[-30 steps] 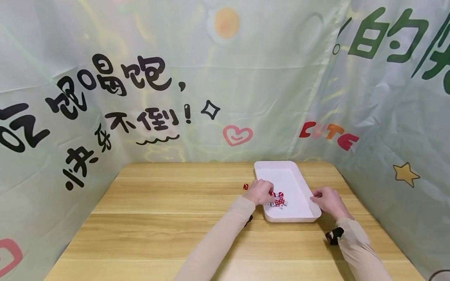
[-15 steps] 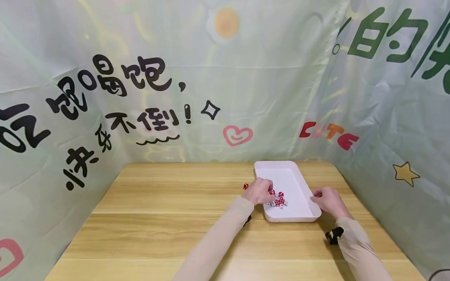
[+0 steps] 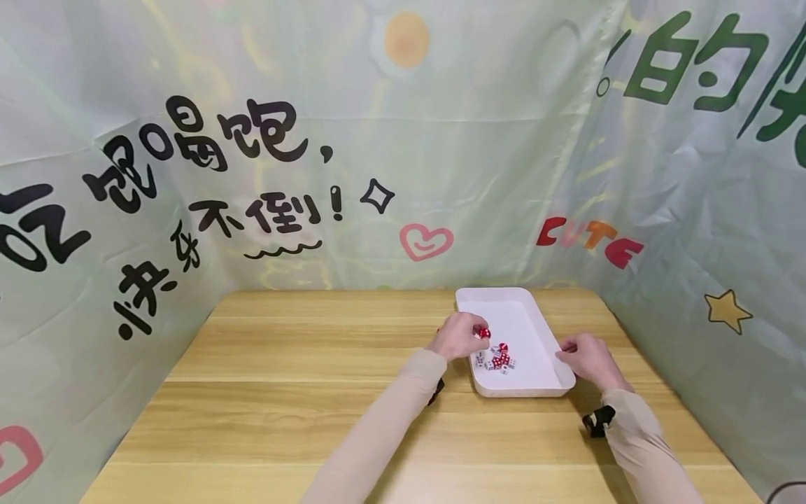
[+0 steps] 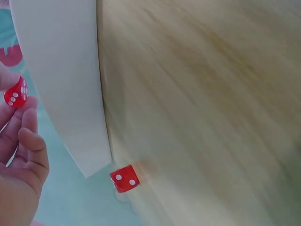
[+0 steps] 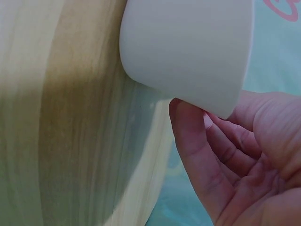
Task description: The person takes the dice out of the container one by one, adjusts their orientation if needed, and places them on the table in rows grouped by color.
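Note:
My left hand (image 3: 458, 336) pinches a red die (image 4: 17, 92) with white pips between thumb and fingers, held over the left side of a white rectangular tray (image 3: 516, 318). Inside the tray, below that hand, lies a small heap of red dice (image 3: 501, 360) and white dice (image 3: 490, 365). Another red die (image 4: 125, 178) rests on the table outside the tray; in the head view the left hand mostly covers it. On the tray's right side, my right hand (image 3: 592, 360) grips the rim, its thumb and fingers on either side of the wall in the right wrist view.
The tray stands toward the back right of a wooden table (image 3: 302, 392). Printed fabric (image 3: 378, 161) hangs behind the table and along its sides. A black wrist camera (image 3: 598, 422) sits at the right sleeve's cuff.
My left hand has lifted the red die up from the heap, moving slightly back and left. It now covers the loose die on the table. My right hand stays at the rim.

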A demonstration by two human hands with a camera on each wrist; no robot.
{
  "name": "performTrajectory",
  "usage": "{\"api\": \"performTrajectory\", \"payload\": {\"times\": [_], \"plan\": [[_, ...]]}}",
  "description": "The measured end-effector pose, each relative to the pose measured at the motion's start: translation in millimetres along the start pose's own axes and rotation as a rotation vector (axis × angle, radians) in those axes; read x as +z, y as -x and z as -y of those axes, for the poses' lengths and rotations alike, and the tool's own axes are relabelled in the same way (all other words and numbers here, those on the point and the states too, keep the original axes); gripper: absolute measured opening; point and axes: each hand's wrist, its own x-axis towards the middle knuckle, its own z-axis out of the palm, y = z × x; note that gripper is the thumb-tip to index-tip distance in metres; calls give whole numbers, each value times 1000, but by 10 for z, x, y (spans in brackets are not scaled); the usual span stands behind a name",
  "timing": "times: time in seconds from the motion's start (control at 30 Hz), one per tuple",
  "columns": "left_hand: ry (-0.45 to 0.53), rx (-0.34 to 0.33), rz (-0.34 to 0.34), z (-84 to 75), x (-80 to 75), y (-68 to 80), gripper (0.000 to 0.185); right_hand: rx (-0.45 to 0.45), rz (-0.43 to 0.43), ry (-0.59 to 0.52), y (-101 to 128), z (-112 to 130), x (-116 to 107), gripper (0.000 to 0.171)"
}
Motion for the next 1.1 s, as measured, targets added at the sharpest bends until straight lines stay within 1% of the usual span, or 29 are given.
{"api": "performTrajectory", "payload": {"times": [0.17, 0.3, 0.37, 0.47, 0.6, 0.77, 0.83, 0.93, 1.03, 1.1], "plan": [[116, -37, 5, 77, -30, 24, 22, 0, 3, 0, 4, 2, -4, 17], [225, -65, -2, 135, -89, 50, 15, 10, 9, -1, 11, 6, -32, 17], [260, -78, -8, 172, -125, 63, 11, 11, 12, 0, 3, 5, -40, 17], [283, -92, -12, 231, -171, 80, 9, 9, 11, 1, -5, 2, -35, 16], [310, -111, -9, 319, -230, 111, 13, 5, 6, -4, 7, 2, -13, 17], [324, -127, -24, 480, -340, 164, 15, 5, 10, -6, 11, 18, -9, 16], [324, -144, -34, 555, -395, 187, 14, 8, 11, -6, 10, 22, -13, 16], [337, -190, -40, 672, -462, 226, 14, 13, 14, -6, 8, 20, -17, 17], [339, -225, -39, 782, -502, 261, 14, 14, 14, -3, 12, 19, -20, 17], [322, -234, -32, 845, -514, 282, 12, 11, 12, -2, 17, 19, -21, 17]]}}
